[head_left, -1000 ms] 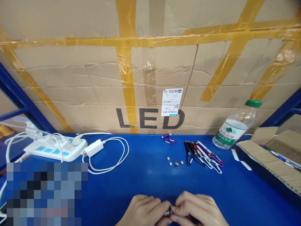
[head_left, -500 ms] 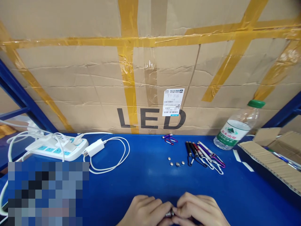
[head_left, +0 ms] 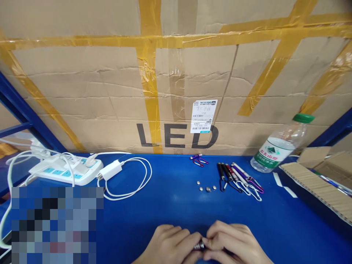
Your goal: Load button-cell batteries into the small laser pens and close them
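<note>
My left hand (head_left: 167, 245) and my right hand (head_left: 233, 244) meet at the bottom edge of the view, fingers curled together around a small metal keychain flashlight (head_left: 199, 245). Only its silvery end shows between the fingertips. Farther back on the blue table (head_left: 170, 205) lie several button cell batteries (head_left: 206, 186). Right of them is a row of several keychain flashlights with clips (head_left: 239, 176). A single purple flashlight (head_left: 198, 159) lies near the box.
A big taped cardboard box marked LED (head_left: 176, 73) closes off the back. A white power strip (head_left: 64, 170) and a charger with coiled cable (head_left: 121, 176) sit at the left. A water bottle (head_left: 280, 145) leans at the right, beside an open cardboard box (head_left: 321, 179).
Both hands stay pinched on the small flashlight at the bottom. The view has tilted slightly, so the table items sit a little higher in the picture.
</note>
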Demonstrator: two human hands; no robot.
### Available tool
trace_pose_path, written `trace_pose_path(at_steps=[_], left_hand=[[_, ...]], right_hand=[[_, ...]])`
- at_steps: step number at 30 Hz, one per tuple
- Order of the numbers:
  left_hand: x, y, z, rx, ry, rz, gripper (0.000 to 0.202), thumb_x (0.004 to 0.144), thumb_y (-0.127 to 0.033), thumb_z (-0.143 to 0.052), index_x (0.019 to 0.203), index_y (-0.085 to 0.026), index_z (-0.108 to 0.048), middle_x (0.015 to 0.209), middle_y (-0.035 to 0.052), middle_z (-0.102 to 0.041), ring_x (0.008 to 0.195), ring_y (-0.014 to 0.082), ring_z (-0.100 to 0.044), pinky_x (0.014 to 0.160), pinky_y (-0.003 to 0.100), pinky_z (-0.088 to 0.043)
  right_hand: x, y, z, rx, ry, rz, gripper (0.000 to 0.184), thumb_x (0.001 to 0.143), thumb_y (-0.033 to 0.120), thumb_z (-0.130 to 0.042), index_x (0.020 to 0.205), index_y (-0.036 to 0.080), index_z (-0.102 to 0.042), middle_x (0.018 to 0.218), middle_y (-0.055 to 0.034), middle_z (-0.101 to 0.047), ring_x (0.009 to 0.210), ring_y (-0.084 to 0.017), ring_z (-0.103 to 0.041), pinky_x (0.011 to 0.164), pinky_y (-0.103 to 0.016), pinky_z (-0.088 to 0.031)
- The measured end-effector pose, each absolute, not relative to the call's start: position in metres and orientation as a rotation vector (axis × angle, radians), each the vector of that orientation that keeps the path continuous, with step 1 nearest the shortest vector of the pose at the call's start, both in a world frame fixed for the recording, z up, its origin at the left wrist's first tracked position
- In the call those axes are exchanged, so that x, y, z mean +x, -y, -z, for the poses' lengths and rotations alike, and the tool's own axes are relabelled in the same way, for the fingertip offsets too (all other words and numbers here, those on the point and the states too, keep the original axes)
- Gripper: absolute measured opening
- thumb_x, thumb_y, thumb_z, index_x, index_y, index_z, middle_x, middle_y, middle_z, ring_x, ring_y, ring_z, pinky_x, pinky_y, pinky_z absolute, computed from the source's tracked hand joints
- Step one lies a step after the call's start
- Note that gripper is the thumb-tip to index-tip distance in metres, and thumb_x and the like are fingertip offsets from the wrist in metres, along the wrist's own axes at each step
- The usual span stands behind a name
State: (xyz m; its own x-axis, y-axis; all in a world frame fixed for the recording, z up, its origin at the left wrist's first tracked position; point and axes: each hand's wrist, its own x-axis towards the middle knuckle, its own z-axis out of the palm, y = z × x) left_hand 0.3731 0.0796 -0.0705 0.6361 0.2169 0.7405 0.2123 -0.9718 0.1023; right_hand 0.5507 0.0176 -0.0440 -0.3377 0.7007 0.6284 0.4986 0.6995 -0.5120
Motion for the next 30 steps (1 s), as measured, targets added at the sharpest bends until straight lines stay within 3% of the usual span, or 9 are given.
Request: trace_pose_path(at_steps=[6, 13, 24, 30], left_hand=[[0.369, -0.08, 0.071, 2.83, -0.384, -1.198, 0.021, 0.093, -0.024, -0.034, 0.089, -0.015, -0.052, 0.06, -0.0034, -0.053, 0.049, 0.0065, -0.05, 0.049, 0.02, -0.033], [0.369, -0.08, 0.069, 2.751, -0.471, -1.078, 0.019, 0.093, -0.018, -0.033, 0.097, -0.014, -0.051, 0.065, -0.0016, -0.053, 0.053, 0.0074, -0.046, 0.051, 0.019, -0.031], [0.37, -0.08, 0.073, 2.68, -0.531, -0.862, 0.02, 0.094, -0.019, -0.032, 0.099, -0.016, -0.051, 0.082, 0.0003, -0.056, 0.071, 0.0075, -0.048, 0.067, 0.02, -0.037], [0.368, -0.08, 0.072, 2.673, -0.496, -0.8, 0.018, 0.092, -0.015, -0.033, 0.102, -0.016, -0.049, 0.08, 0.0001, -0.055, 0.072, 0.0088, -0.048, 0.069, 0.02, -0.038]], right_hand=[[0.551, -0.02, 0.046, -0.909, 2.019, -0.294, 0.019, 0.092, 0.023, -0.053, 0.077, 0.014, -0.06, 0.071, -0.0022, -0.057, 0.059, -0.007, -0.054, 0.05, -0.017, -0.041], [0.56, -0.021, 0.064, -0.923, 1.899, -0.698, 0.018, 0.089, 0.006, -0.05, 0.09, 0.013, -0.066, 0.083, -0.0045, -0.06, 0.062, -0.006, -0.057, 0.053, -0.012, -0.048], [0.558, -0.022, 0.061, -0.971, 1.774, -0.676, 0.016, 0.083, 0.002, -0.057, 0.085, 0.012, -0.068, 0.083, -0.0045, -0.06, 0.066, -0.007, -0.057, 0.052, -0.01, -0.046], [0.559, -0.021, 0.064, -1.002, 1.736, -0.77, 0.016, 0.088, 0.012, -0.055, 0.08, 0.013, -0.068, 0.08, -0.0055, -0.059, 0.058, -0.007, -0.055, 0.048, -0.014, -0.046]])
